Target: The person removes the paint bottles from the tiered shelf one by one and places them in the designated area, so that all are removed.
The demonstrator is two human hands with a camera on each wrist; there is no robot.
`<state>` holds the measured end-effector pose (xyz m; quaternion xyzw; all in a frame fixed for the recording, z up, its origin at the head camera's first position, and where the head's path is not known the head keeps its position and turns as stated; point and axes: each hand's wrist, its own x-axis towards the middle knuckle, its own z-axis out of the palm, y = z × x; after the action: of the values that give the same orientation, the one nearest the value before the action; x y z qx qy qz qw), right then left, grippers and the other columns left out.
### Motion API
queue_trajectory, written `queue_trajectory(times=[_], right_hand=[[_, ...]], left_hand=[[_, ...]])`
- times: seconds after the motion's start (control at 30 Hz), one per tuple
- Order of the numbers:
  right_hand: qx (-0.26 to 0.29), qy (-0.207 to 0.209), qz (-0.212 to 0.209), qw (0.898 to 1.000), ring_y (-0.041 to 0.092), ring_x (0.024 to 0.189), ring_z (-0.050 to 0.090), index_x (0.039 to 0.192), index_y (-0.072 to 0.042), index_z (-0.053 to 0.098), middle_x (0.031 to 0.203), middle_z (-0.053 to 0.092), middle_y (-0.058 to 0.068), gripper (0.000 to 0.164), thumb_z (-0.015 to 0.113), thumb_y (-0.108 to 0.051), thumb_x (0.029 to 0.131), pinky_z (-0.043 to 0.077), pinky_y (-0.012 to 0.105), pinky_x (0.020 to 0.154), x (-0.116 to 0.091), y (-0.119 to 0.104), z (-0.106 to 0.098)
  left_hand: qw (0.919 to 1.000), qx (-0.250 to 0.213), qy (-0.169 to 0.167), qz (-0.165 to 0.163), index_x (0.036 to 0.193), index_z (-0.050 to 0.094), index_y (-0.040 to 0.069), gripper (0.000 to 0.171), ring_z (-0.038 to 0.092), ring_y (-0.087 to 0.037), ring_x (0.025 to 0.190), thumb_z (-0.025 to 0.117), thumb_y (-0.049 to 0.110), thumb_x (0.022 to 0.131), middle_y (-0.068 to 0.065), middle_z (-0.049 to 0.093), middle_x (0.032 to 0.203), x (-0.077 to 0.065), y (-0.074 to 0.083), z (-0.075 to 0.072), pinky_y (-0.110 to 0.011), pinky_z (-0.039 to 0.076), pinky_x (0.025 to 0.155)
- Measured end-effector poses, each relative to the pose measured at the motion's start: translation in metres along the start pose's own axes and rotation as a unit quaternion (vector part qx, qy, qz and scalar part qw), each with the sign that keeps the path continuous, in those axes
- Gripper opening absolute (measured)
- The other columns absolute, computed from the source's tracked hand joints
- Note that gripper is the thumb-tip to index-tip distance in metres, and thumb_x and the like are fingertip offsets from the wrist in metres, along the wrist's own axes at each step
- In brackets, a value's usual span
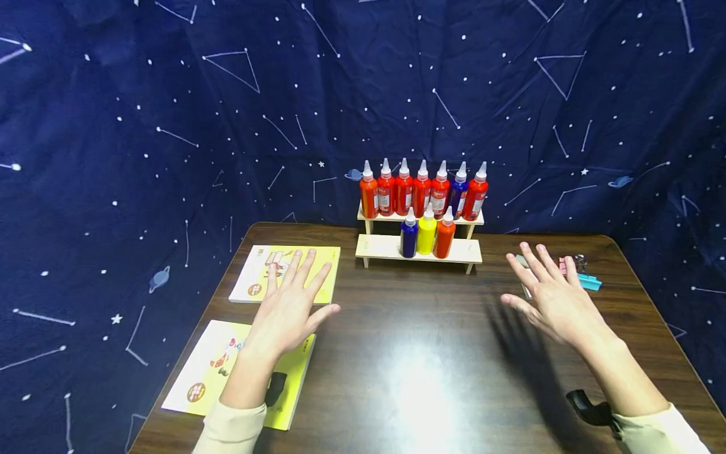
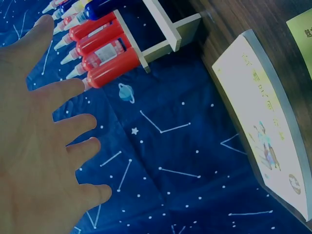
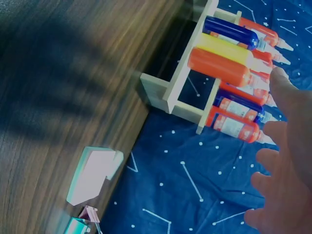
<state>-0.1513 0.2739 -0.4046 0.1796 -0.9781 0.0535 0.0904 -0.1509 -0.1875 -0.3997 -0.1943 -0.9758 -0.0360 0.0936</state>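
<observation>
1. Hiding part of each booklet, the left hand [image 1: 289, 309] and its forearm cover the near right corner of the far yellow booklet [image 1: 272, 271] and cross the near yellow booklet [image 1: 218, 372]; a dark wrist strap shows below the sleeve.
2. Blocking the small things at the table's right edge, the right hand [image 1: 553, 296] leaves only a teal clip [image 1: 590, 282], a pink bit and some metal in sight; in the right wrist view a pale teal-edged eraser-like block [image 3: 92, 173] lies near that edge, though what it is stays unclear.
3. Printing on both booklet covers is too small and blurred to read; the far one shows cartoon figures, the near one a round seal. The bottle labels are white patches with no legible writing.
4. Both hands are spread flat, fingers straight and apart, gripping nothing, poised over the wooden table [image 1: 420, 372].
5. A wooden two-step rack [image 1: 418, 249] stands at the middle of the table's far edge, between the hands and beyond their fingertips. Its top step carries a row of red bottles [image 1: 404, 192] with one blue among them; the lower step carries a blue bottle [image 1: 409, 236], a yellow bottle [image 1: 426, 233] and an orange bottle [image 1: 445, 237].
</observation>
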Motion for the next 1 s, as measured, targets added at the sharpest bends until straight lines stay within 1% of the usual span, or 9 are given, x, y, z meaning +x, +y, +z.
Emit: queue_trajectory(times=[0.27,0.37,0.43,0.5,0.53,0.7,0.77,0.87,1.0], right_hand=[[0.003,0.008,0.001,1.000,0.036,0.145,0.011,0.150,-0.015,0.030,0.157,0.021,0.016,0.075,0.051,-0.057,0.092,-0.009,0.062,0.114,0.002,0.000,0.000],[0.017,0.013,0.005,1.000,0.037,0.144,0.014,0.150,-0.015,0.030,0.157,0.021,0.015,0.074,0.052,-0.056,0.092,-0.004,0.063,0.114,0.005,0.000,0.000],[0.042,0.024,0.009,0.999,0.038,0.143,0.021,0.150,-0.014,0.032,0.155,0.025,0.016,0.074,0.055,-0.054,0.092,0.006,0.065,0.114,0.009,-0.001,0.002],[0.082,0.038,0.018,0.996,0.040,0.138,0.029,0.148,-0.013,0.035,0.153,0.031,0.016,0.072,0.058,-0.050,0.091,0.019,0.067,0.110,0.016,-0.003,0.006],[0.104,0.050,0.025,0.993,0.040,0.136,0.034,0.148,-0.013,0.036,0.151,0.035,0.017,0.071,0.061,-0.047,0.091,0.025,0.066,0.108,0.021,-0.004,0.010],[0.233,0.099,0.061,0.966,0.041,0.123,0.049,0.141,-0.006,0.045,0.137,0.050,0.022,0.062,0.068,-0.030,0.089,0.039,0.060,0.100,0.055,-0.014,0.036],[0.279,0.110,0.071,0.951,0.040,0.120,0.052,0.138,-0.003,0.047,0.132,0.054,0.024,0.059,0.069,-0.026,0.089,0.042,0.056,0.100,0.072,-0.019,0.046],[0.344,0.112,0.088,0.928,0.039,0.120,0.053,0.138,-0.001,0.046,0.131,0.055,0.024,0.057,0.067,-0.022,0.090,0.045,0.054,0.099,0.096,-0.026,0.058],[0.399,0.113,0.112,0.903,0.042,0.118,0.055,0.141,0.001,0.042,0.130,0.054,0.028,0.059,0.067,-0.014,0.090,0.048,0.055,0.096,0.116,-0.032,0.068]], left_hand=[[0.9998,-0.010,0.014,0.006,0.149,0.034,0.022,0.077,0.009,-0.032,0.146,0.041,0.069,0.089,-0.011,0.018,0.158,0.006,0.001,0.001,-0.062,-0.007,0.114],[0.9966,-0.075,0.031,-0.018,0.149,0.035,0.024,0.072,0.018,-0.032,0.145,0.051,0.062,0.089,-0.010,0.024,0.157,0.011,0.003,0.007,-0.061,0.008,0.116],[0.9842,-0.164,0.042,-0.053,0.147,0.039,0.024,0.067,0.027,-0.031,0.141,0.058,0.054,0.090,-0.009,0.030,0.154,0.016,0.005,0.013,-0.059,0.021,0.114],[0.9539,-0.280,0.047,-0.098,0.145,0.042,0.021,0.061,0.037,-0.032,0.136,0.062,0.043,0.091,-0.010,0.038,0.149,0.024,0.004,0.021,-0.056,0.033,0.109],[0.9279,-0.349,0.045,-0.124,0.143,0.043,0.020,0.058,0.040,-0.032,0.133,0.062,0.039,0.092,-0.010,0.040,0.147,0.029,0.003,0.026,-0.054,0.037,0.107],[0.7432,-0.620,0.013,-0.252,0.146,0.036,0.011,0.056,0.044,-0.036,0.129,0.057,0.022,0.095,-0.017,0.041,0.145,0.057,-0.008,0.052,-0.053,0.042,0.105],[0.6923,-0.664,0.006,-0.283,0.149,0.031,0.009,0.058,0.043,-0.037,0.129,0.053,0.019,0.097,-0.019,0.038,0.146,0.068,-0.013,0.065,-0.053,0.041,0.105],[0.6570,-0.687,0.000,-0.311,0.150,0.028,0.009,0.058,0.043,-0.036,0.130,0.051,0.017,0.097,-0.020,0.035,0.147,0.085,-0.017,0.083,-0.049,0.042,0.105],[0.6464,-0.692,-0.012,-0.322,0.150,0.028,0.009,0.057,0.045,-0.036,0.129,0.051,0.016,0.098,-0.019,0.037,0.146,0.104,-0.014,0.100,-0.046,0.045,0.103]])
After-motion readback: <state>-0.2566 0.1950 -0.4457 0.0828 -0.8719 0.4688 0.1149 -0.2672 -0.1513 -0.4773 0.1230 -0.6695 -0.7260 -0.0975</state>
